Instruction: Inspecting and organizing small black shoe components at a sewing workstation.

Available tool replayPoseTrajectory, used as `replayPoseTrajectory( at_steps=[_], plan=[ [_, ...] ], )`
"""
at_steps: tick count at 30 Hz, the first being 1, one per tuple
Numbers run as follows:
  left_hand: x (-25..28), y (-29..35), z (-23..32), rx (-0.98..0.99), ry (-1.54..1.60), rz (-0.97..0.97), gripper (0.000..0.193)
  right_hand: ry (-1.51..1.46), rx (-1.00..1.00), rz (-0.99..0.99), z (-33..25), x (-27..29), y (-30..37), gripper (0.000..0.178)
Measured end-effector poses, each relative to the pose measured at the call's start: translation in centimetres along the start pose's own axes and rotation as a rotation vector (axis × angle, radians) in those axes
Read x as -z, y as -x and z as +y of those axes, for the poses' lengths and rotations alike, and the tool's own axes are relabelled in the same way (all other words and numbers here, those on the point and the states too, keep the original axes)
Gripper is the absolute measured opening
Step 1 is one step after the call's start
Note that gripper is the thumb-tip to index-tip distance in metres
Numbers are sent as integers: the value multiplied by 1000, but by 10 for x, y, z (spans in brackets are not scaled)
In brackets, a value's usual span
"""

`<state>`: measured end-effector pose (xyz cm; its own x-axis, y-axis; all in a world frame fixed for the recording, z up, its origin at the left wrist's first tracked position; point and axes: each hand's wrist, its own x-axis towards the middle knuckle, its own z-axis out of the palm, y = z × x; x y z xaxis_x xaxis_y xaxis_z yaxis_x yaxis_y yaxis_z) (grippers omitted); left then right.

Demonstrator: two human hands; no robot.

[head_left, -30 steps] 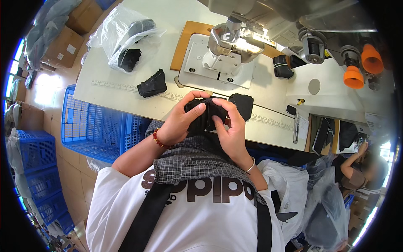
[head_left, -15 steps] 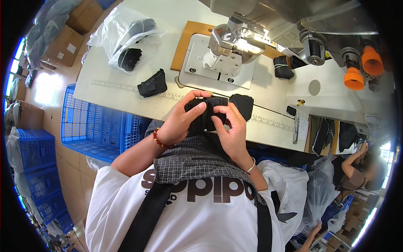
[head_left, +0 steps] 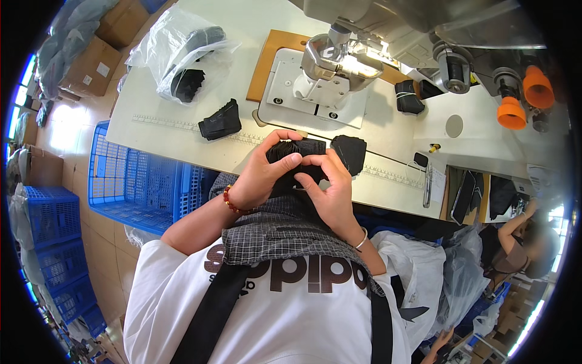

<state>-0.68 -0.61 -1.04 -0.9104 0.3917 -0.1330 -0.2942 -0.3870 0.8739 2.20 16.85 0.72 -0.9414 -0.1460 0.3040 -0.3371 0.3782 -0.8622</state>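
Left hand [head_left: 262,176]: thumb on top, fingers curled under, clamped on the black fabric piece [head_left: 297,159]. Right hand [head_left: 330,191]: fingertips pinched on the same piece from the right, thumb pressing its near edge. Both hands meet over it, probably to line up or fold an edge.

Piece sits at the near edge of the white table [head_left: 151,115], just over the person's lap, in front of the sewing machine [head_left: 339,60]. A second black piece [head_left: 350,153] lies on the table touching the right fingers, likely next in line or a mate part.

Further out:
- small folded black piece [head_left: 220,121] on the table, left of the hands, well apart
- clear plastic bag [head_left: 182,54] with dark parts, far left on the table, looks like stock
- black bundle [head_left: 408,98] right of the machine base
- two orange cones [head_left: 524,100] far right
- blue crate [head_left: 142,182] on the floor, left of the lap, within drop reach
- another person [head_left: 521,236] at the far right edge, separate work
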Motion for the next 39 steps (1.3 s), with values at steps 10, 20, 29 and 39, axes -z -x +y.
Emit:
replayPoseTrajectory(
  at_steps=[10,20,29,39],
  plan=[
    [-1,0,3,102,232,-7,31,-39,-11,44,-2,-3,-1,17],
    [-1,1,3,67,124,-27,30,14,-34,19,-4,0,0,15],
    [-1,1,1,79,183,-17,32,51,47,28,-3,-4,0,20],
    [-1,2,3,72,118,-22,31,22,19,14,0,0,0,23]
  ],
)
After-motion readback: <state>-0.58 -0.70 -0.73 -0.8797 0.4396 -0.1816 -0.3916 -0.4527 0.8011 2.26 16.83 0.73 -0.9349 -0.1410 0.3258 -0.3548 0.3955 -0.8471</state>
